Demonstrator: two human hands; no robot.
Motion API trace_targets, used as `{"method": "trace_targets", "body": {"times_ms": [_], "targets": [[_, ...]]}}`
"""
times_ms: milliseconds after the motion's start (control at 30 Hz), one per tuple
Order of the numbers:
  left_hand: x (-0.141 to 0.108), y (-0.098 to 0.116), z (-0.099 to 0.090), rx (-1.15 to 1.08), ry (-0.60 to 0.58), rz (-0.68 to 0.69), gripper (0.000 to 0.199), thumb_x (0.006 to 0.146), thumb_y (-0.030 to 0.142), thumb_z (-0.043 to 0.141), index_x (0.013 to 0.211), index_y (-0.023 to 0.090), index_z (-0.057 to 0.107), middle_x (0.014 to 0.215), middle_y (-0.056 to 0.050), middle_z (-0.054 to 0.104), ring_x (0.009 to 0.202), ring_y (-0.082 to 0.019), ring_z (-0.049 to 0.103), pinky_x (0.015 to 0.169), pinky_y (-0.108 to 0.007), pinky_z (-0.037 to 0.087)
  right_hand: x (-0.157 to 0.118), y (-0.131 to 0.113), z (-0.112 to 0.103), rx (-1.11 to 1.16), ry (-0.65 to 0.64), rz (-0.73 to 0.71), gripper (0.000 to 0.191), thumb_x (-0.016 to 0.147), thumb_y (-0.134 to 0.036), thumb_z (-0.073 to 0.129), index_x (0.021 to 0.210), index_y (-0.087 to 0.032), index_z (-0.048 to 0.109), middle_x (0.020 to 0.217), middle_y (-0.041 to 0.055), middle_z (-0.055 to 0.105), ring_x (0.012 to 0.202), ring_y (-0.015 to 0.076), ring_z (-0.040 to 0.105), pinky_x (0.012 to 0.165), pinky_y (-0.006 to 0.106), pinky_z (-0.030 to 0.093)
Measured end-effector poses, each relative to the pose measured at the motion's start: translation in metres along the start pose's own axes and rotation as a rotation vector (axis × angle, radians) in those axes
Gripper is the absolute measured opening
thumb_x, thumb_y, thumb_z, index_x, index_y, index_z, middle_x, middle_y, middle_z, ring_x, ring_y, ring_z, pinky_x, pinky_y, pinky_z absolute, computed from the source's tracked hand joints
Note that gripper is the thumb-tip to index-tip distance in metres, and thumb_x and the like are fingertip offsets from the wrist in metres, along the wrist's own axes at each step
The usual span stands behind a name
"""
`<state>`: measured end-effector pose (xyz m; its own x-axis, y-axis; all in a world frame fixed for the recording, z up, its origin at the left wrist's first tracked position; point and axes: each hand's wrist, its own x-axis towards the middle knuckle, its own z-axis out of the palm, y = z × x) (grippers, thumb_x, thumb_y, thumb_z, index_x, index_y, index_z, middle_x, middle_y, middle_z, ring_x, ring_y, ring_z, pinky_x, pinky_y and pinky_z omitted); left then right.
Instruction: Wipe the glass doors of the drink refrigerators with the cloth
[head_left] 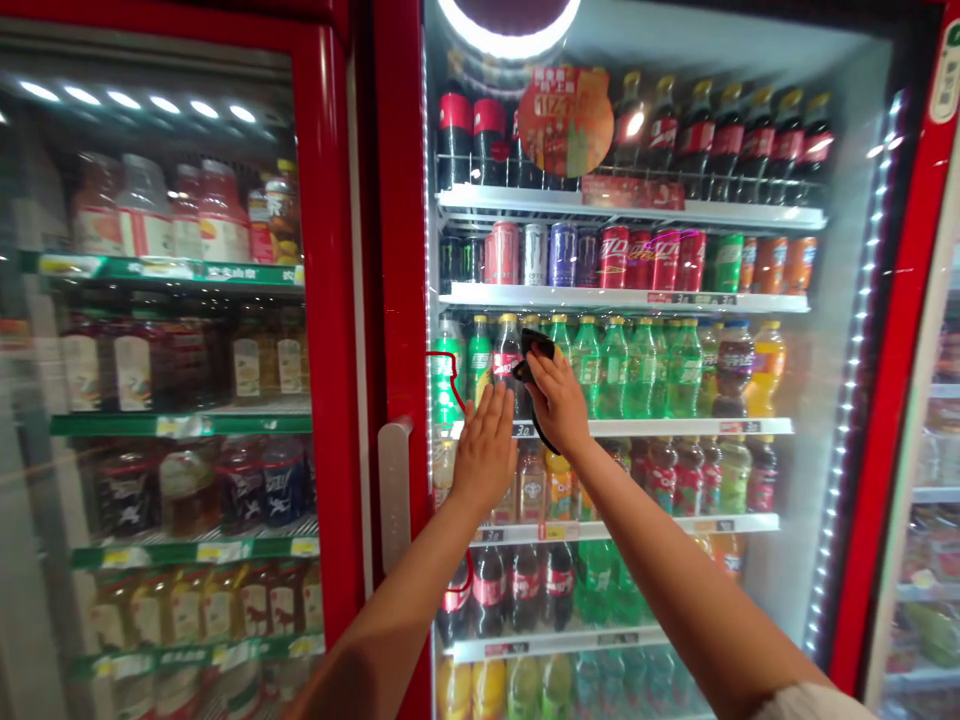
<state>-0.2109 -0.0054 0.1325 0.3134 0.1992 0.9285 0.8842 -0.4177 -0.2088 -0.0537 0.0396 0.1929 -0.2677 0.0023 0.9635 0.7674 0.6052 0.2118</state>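
A black flexible item [537, 352], its exact kind not determinable, is clenched in the fingers of the right hand [556, 403], with a strap-like length trailing below the palm, in front of green soda bottles [615, 368] on a cooler shelf [622, 428]. The left hand [486, 452] stands open and empty at the item's 7 o'clock, fingers spread upward; contact with the glass cannot be confirmed. A silver door handle [395, 495] lies at that hand's 9 o'clock, on the red door frame [403, 230].
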Motion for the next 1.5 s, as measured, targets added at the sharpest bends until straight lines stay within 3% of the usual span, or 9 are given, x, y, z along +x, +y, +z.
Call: {"method": "trace_targets", "body": {"times_ms": [100, 267, 433, 600, 833, 1067, 1267, 1367, 1500], "targets": [[0.009, 0.015, 0.017, -0.116, 0.017, 0.025, 0.082, 0.101, 0.017, 0.039, 0.163, 0.018, -0.014, 0.172, -0.016, 0.018, 0.159, -0.026, 0.013, 0.128, -0.053, 0.026, -0.006, 0.008, -0.001, 0.071, 0.012, 0.109, 0.053, 0.109, -0.034, 0.029, 0.161, -0.024, 0.035, 0.159, 0.0113, 0.047, 0.156, 0.0283, 0.029, 0.124, 0.063, 0.027], [0.016, 0.035, 0.042, -0.213, 0.027, 0.041, 0.089, 0.101, 0.021, 0.043, 0.160, 0.014, -0.024, 0.172, -0.021, -0.002, 0.159, -0.029, -0.002, 0.127, -0.053, 0.028, -0.020, 0.012, -0.013, 0.249, -0.042, 0.158, 0.057, 0.110, -0.033, 0.008, 0.166, -0.027, 0.011, 0.165, 0.0056, 0.038, 0.154, 0.0193, 0.034, 0.127, 0.051, 0.028], [0.048, 0.046, 0.044, -0.083, 0.103, 0.009, 0.086, 0.101, 0.028, 0.048, 0.164, 0.012, -0.008, 0.172, -0.021, 0.001, 0.159, -0.033, -0.001, 0.128, -0.060, 0.017, -0.022, 0.025, -0.036, 0.386, -0.030, 0.118, 0.058, 0.110, -0.035, 0.011, 0.165, -0.021, 0.018, 0.158, 0.0088, 0.049, 0.147, 0.0191, 0.045, 0.121, 0.045, 0.040], [0.082, 0.059, 0.043, 0.021, 0.117, 0.017, 0.067, 0.098, 0.013, 0.045, 0.162, 0.018, 0.026, 0.170, -0.013, 0.025, 0.160, -0.029, 0.012, 0.129, -0.058, 0.019, -0.044, 0.046, -0.061, 0.380, 0.061, 0.208, 0.050, 0.110, -0.036, 0.027, 0.153, -0.025, 0.048, 0.148, 0.0106, 0.060, 0.142, 0.0226, 0.052, 0.116, 0.050, 0.047], [0.067, 0.068, 0.051, 0.072, 0.185, -0.126, 0.052, 0.098, 0.030, 0.057, 0.150, 0.023, 0.052, 0.167, -0.011, 0.035, 0.159, -0.039, 0.010, 0.126, -0.071, 0.014, -0.080, 0.066, -0.079, -0.073, -0.087, 0.090, 0.056, 0.102, -0.017, 0.045, 0.157, -0.028, 0.042, 0.165, 0.0127, 0.037, 0.156, 0.0355, 0.025, 0.118, 0.070, 0.034], [0.098, 0.092, 0.064, 0.079, 0.213, -0.088, 0.050, 0.097, 0.023, 0.056, 0.146, 0.024, 0.055, 0.165, -0.009, 0.040, 0.159, -0.038, 0.009, 0.125, -0.069, 0.022, -0.076, 0.082, -0.081, -0.125, -0.069, 0.103, 0.071, 0.100, -0.016, 0.046, 0.164, -0.031, 0.022, 0.167, 0.0143, 0.031, 0.156, 0.0389, 0.024, 0.114, 0.071, 0.039], [0.047, 0.075, 0.062, 0.124, 0.117, 0.040, 0.042, 0.097, 0.028, 0.059, 0.138, 0.023, 0.061, 0.161, -0.010, 0.045, 0.159, -0.039, 0.012, 0.122, -0.065, 0.032, -0.099, 0.078, -0.077, -0.112, -0.101, 0.147, 0.066, 0.098, -0.014, 0.047, 0.161, -0.025, 0.031, 0.169, 0.0167, 0.026, 0.156, 0.0397, 0.024, 0.115, 0.070, 0.037], [0.047, 0.057, 0.049, 0.136, 0.154, -0.120, 0.042, 0.099, 0.024, 0.055, 0.140, 0.024, 0.059, 0.165, -0.010, 0.038, 0.160, -0.036, 0.009, 0.125, -0.062, 0.031, -0.100, 0.081, -0.082, -0.102, -0.133, 0.124, 0.067, 0.096, -0.012, 0.047, 0.160, -0.025, 0.032, 0.168, 0.0168, 0.029, 0.156, 0.0380, 0.026, 0.117, 0.069, 0.034], [0.094, 0.066, 0.048, 0.127, 0.277, -0.328, 0.045, 0.101, 0.025, 0.047, 0.146, 0.023, 0.053, 0.168, -0.011, 0.030, 0.160, -0.037, 0.009, 0.127, -0.064, 0.024, -0.098, 0.092, -0.092, -0.094, -0.114, 0.121, 0.072, 0.095, -0.010, 0.048, 0.162, -0.026, 0.027, 0.168, 0.0155, 0.030, 0.157, 0.0367, 0.022, 0.119, 0.072, 0.029]]}}
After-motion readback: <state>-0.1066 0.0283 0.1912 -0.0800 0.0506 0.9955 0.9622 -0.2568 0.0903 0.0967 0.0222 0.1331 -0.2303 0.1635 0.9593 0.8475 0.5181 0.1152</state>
